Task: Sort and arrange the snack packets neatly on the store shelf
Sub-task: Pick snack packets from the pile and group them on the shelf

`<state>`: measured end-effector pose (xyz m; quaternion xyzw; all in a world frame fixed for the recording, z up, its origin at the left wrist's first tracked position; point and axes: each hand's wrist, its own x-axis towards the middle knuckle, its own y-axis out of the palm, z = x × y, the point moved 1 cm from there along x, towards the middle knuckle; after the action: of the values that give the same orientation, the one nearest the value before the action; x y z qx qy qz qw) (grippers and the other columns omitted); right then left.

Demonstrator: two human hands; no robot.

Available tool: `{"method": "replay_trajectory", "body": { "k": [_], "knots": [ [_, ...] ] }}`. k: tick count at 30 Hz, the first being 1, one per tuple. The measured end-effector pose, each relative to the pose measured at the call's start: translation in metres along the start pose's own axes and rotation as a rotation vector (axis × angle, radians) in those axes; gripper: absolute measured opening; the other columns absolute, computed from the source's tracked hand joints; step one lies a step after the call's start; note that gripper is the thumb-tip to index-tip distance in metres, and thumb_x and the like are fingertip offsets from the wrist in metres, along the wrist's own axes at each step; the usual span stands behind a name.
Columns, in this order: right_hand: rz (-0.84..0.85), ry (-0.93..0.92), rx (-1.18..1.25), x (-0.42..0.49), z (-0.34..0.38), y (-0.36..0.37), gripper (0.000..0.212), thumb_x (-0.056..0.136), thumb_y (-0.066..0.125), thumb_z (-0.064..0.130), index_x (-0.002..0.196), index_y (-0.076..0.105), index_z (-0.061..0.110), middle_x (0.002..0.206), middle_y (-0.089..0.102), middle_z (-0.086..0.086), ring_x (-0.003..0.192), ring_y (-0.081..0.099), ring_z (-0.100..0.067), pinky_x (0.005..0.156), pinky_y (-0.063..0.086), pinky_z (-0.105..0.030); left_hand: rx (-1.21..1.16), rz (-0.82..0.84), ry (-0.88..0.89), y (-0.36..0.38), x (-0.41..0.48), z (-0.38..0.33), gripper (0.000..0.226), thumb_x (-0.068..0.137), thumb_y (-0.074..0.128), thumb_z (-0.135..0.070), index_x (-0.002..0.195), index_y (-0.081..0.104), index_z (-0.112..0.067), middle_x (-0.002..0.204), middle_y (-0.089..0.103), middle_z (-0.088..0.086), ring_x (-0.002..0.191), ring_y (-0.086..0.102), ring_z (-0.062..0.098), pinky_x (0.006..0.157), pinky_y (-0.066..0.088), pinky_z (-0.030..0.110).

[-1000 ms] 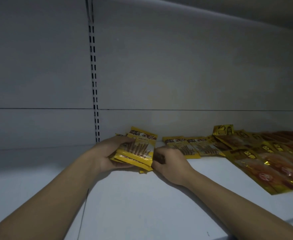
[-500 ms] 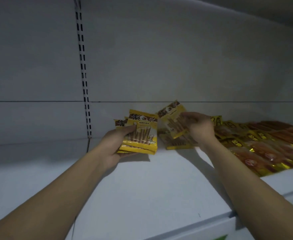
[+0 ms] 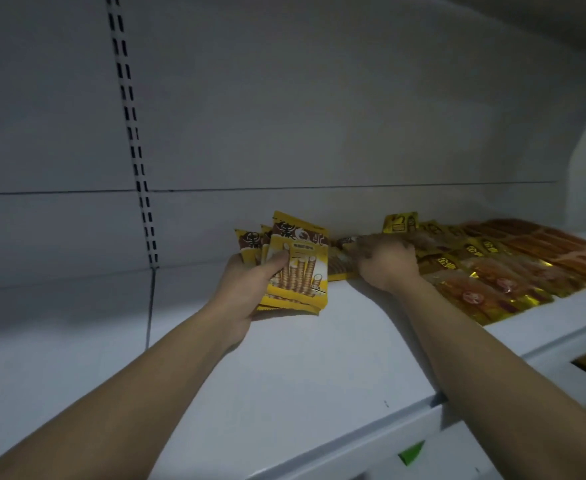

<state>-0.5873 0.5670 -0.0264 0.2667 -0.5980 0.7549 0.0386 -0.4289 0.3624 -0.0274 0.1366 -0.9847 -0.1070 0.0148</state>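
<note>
Blur smears the right hand [image 3: 386,263], its grip unreadable.

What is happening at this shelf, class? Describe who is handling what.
A person is sorting snack packets on a white shelf. The left hand grips a stack of yellow wafer-roll packets, thumb across the front. The right hand rests on more yellow packets lying flat near the back wall; blur hides its grip. Gold packets and orange packets lie in rows further right.
</note>
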Motion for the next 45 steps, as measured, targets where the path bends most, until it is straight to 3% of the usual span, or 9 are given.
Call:
{"method": "replay_trajectory", "body": {
  "k": [3,7,10,15,19,24,30,37,45],
  "knots": [
    [0.200,0.015,0.002,-0.007,-0.005,0.005,0.041,0.103,0.032,0.042,0.130,0.058,0.025,0.139,0.054,-0.009,0.130,0.045,-0.033,0.107,0.035,-0.046,0.002,-0.013,-0.025,0.000,0.000,0.002,0.029,0.088,0.073,-0.032,0.113,0.069,-0.018,0.102,0.076,0.008,0.089,0.074,0.031,0.078,0.059,0.058],
    [0.083,0.016,0.032,-0.014,-0.001,-0.006,0.041,0.104,0.033,0.034,0.137,0.053,0.019,0.142,0.051,-0.010,0.134,0.041,-0.030,0.110,0.026,-0.047,-0.012,-0.026,-0.020,-0.001,0.002,-0.002,0.032,0.088,0.074,-0.034,0.115,0.068,-0.018,0.102,0.076,0.006,0.093,0.073,0.031,0.084,0.057,0.056],
    [-0.119,0.052,0.406,-0.020,0.028,-0.030,0.036,0.103,0.042,0.032,0.112,0.064,0.005,0.116,0.064,-0.019,0.110,0.056,-0.037,0.091,0.042,-0.043,-0.073,-0.057,-0.010,-0.004,0.001,-0.005,0.044,0.084,0.078,-0.034,0.121,0.064,-0.015,0.108,0.074,0.009,0.099,0.071,0.033,0.087,0.056,0.057],
    [0.269,0.057,0.941,-0.041,0.095,-0.050,0.066,0.084,0.044,0.077,0.126,0.057,0.028,0.094,0.069,0.000,0.074,0.070,-0.020,0.059,0.055,-0.033,-0.109,-0.138,0.078,-0.012,0.002,-0.013,0.053,0.084,0.077,-0.041,0.126,0.059,-0.013,0.114,0.070,0.008,0.105,0.067,0.031,0.093,0.054,0.054],
    [0.331,0.074,1.027,-0.041,0.109,-0.045,0.058,0.082,0.077,0.040,0.132,0.053,0.023,0.101,0.073,-0.006,0.084,0.074,-0.022,0.064,0.058,-0.037,-0.147,-0.087,0.094,-0.022,0.003,-0.020,0.044,0.088,0.070,-0.045,0.120,0.064,-0.015,0.109,0.074,0.007,0.097,0.072,0.030,0.087,0.058,0.051],
    [0.176,0.276,1.116,-0.028,0.101,-0.051,0.034,0.088,0.074,0.019,0.120,0.064,0.012,0.108,0.071,-0.010,0.098,0.069,-0.027,0.086,0.057,-0.047,-0.180,-0.024,0.041,-0.032,0.006,-0.018,0.026,0.091,0.071,-0.020,0.115,0.066,-0.013,0.106,0.075,0.007,0.094,0.073,0.025,0.086,0.059,0.047],
    [0.131,0.253,1.178,-0.038,0.121,-0.034,0.021,0.083,0.077,0.007,0.101,0.068,0.013,0.084,0.074,-0.005,0.068,0.072,-0.016,0.052,0.051,-0.023,-0.269,0.024,-0.021,-0.035,0.009,-0.013,0.018,0.090,0.071,-0.020,0.105,0.069,-0.011,0.089,0.077,0.012,0.074,0.075,0.031,0.052,0.059,0.042],
    [-0.285,0.389,0.838,-0.006,0.078,-0.045,0.018,0.088,0.071,0.012,0.078,0.065,0.026,0.081,0.068,0.009,0.078,0.064,-0.011,0.059,0.046,-0.022,-0.283,-0.042,-0.034,-0.031,0.016,-0.010,0.023,0.090,0.072,-0.015,0.112,0.063,-0.012,0.088,0.076,0.006,0.059,0.073,0.017,0.041,0.052,0.027],
    [-0.201,0.237,0.070,-0.013,0.061,-0.018,0.025,0.099,0.053,0.031,0.109,0.070,0.016,0.110,0.067,-0.007,0.102,0.062,-0.030,0.082,0.045,-0.035,-0.154,-0.080,0.028,-0.027,0.016,-0.004,0.015,0.090,0.073,-0.016,0.104,0.068,-0.013,0.098,0.075,0.011,0.081,0.074,0.035,0.067,0.060,0.054]
  ]
}}
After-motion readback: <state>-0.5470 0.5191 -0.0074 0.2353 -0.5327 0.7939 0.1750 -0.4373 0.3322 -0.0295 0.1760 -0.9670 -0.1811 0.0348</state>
